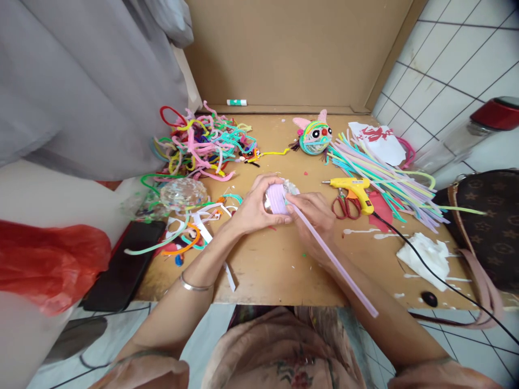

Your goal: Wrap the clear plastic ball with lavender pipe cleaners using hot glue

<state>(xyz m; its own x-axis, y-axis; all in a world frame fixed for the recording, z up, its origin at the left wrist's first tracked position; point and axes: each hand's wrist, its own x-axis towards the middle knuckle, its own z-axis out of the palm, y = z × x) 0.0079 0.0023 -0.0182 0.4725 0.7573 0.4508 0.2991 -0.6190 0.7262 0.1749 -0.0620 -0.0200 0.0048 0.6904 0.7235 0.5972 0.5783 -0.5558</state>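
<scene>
The left hand point(252, 208) curls around a small rounded bundle wrapped in lilac fuzzy stems point(276, 199), held above the middle of the wooden desk point(259, 270). The right hand point(315, 224) pinches 1 long lilac fuzzy stem point(334, 259) against it, the free end slanting toward the right forearm. Beyond lie 1 yellow glue gun point(352, 189), red-handled scissors point(347, 206), a multicoloured ball with 2 pink ears point(315, 136) and, to the left, a tangled pile of coloured fuzzy stems point(203, 141).

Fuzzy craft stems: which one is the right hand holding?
The lilac one, its long tail slanting away from the right hand; that hand holds no other loose one.
</scene>
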